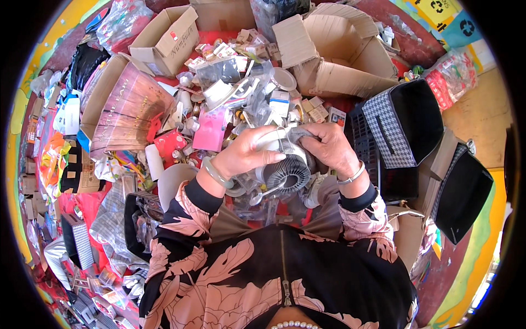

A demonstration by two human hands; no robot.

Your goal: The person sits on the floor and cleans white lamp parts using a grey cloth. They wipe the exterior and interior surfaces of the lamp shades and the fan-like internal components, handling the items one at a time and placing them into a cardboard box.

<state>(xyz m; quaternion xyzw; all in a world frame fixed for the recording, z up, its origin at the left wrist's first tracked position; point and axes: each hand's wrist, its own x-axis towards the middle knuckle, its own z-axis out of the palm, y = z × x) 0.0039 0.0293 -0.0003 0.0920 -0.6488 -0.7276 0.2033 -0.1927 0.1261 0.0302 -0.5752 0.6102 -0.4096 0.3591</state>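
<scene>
In front of my lap I hold a round lamp fitting (286, 171) with a dark, finned heat sink and a pale rim. My left hand (246, 152) is closed round its left side, thumb lying along the fins. My right hand (331, 147) grips a grey cloth (298, 134) against the fitting's upper right side; those fingertips are partly hidden. Just beyond my hands lie a pink box (211, 129) and a small white and blue box (279, 103).
An open cardboard box (350, 52) stands far right, with black-lined houndstooth bins (402, 123) nearer. At the left are a printed carton (123, 112), a white roll (154, 162) and a dark bin (137, 219). Mixed small boxes and lamp parts (230, 71) are piled ahead.
</scene>
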